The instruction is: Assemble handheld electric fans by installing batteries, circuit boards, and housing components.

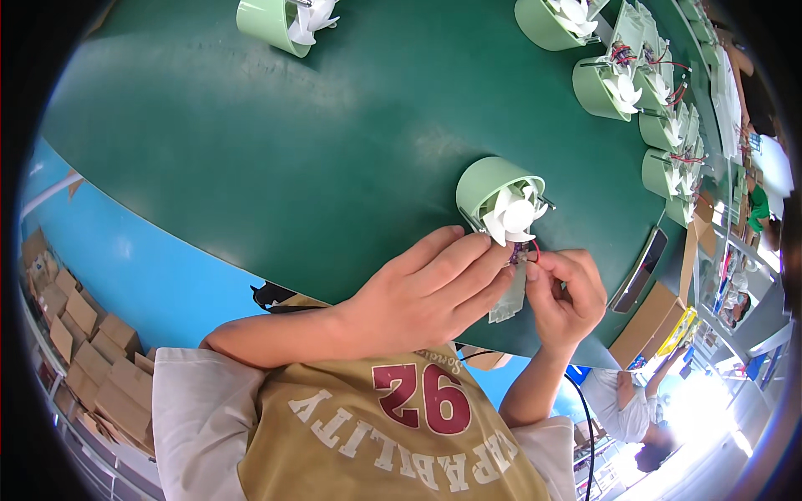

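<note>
A small fan (512,215) with white blades in a pale green round housing (483,185) lies on the green table in front of me. My left hand (434,288) is laid across its lower part, fingers together, steadying it. Thumb and forefinger of my right hand (568,294) are pinched at the end of a thin red wire (535,248), beside a small circuit board (520,250) partly covered by my left fingertips. Below the board a pale translucent strip (507,305) of the fan body shows between my hands.
Similar fans (608,88) stand in a group at the right, with another fan (288,21) at the far left. A dark, narrow device (641,269) and a cardboard box (647,324) are by the right edge. Cartons (100,351) are piled at lower left; a person (622,405) is at lower right.
</note>
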A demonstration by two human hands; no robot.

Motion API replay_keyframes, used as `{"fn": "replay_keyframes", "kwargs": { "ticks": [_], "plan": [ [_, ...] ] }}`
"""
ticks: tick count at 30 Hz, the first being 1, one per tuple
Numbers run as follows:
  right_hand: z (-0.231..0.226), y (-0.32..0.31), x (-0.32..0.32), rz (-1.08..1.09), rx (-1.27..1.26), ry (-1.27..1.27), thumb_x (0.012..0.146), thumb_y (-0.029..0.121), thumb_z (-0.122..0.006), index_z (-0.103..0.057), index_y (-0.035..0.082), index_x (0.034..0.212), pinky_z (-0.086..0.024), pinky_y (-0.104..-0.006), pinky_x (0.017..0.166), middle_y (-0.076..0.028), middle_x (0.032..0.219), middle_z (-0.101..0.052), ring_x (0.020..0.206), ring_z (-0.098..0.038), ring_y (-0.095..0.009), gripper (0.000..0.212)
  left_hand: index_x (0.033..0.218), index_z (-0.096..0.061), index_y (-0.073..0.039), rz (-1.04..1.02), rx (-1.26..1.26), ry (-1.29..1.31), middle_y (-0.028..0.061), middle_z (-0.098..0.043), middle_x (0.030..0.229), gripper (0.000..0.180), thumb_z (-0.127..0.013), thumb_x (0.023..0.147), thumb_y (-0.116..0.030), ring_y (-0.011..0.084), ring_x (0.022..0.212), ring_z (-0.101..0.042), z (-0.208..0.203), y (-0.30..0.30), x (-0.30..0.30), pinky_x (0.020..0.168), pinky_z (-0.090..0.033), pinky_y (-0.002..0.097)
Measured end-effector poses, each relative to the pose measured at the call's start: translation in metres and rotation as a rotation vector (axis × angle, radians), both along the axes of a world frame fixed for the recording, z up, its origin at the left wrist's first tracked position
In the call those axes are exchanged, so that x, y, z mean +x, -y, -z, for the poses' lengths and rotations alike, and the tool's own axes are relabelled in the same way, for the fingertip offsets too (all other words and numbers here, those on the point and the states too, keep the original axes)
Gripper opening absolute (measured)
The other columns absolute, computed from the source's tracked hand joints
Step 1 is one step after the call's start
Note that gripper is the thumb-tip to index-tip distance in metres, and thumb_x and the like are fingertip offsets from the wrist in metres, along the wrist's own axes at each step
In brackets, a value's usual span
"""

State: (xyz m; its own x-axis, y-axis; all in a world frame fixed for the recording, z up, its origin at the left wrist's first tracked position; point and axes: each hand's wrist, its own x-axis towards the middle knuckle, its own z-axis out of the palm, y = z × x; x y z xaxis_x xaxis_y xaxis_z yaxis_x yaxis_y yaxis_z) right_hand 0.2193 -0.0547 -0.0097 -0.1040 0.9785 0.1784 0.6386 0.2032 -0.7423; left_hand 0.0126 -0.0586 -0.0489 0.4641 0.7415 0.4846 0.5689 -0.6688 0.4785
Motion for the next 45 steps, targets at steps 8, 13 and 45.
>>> {"fn": "replay_keyframes", "kwargs": {
  "ticks": [8,13,45],
  "plan": [
    [0.004,-0.003,0.001,-0.043,0.018,0.016,0.08,-0.007,-0.079,-0.073,-0.002,0.092,-0.035,-0.0188,0.045,-0.004,0.084,-0.066,0.056,-0.05,-0.002,0.014,0.109,-0.074,-0.009,0.008,-0.017,0.027,0.0072,-0.063,0.129,0.026,-0.066,0.085,-0.011,0.0241,0.117,-0.052,0.001,0.0,0.002,0.09,-0.056,0.0379],
    [0.001,-0.004,0.003,-0.047,-0.007,0.021,0.08,-0.006,-0.079,-0.073,-0.001,0.092,-0.035,-0.0192,0.045,-0.004,0.084,-0.067,0.056,-0.05,-0.002,0.014,0.108,-0.074,-0.009,0.009,-0.024,0.028,0.0071,-0.063,0.129,0.025,-0.066,0.085,-0.011,0.0242,0.118,-0.052,0.001,0.0,0.003,0.09,-0.056,0.0381],
    [-0.023,0.009,-0.023,-0.158,0.173,0.611,0.08,-0.006,-0.075,-0.075,0.0,0.104,-0.051,-0.0321,0.055,-0.012,0.082,-0.065,0.063,-0.064,-0.023,0.025,0.11,-0.073,-0.004,0.042,-0.051,0.157,0.0053,-0.069,0.125,0.035,-0.079,0.077,-0.015,0.0264,0.11,-0.059,-0.002,-0.007,-0.004,0.089,-0.054,0.0358]
  ]
}}
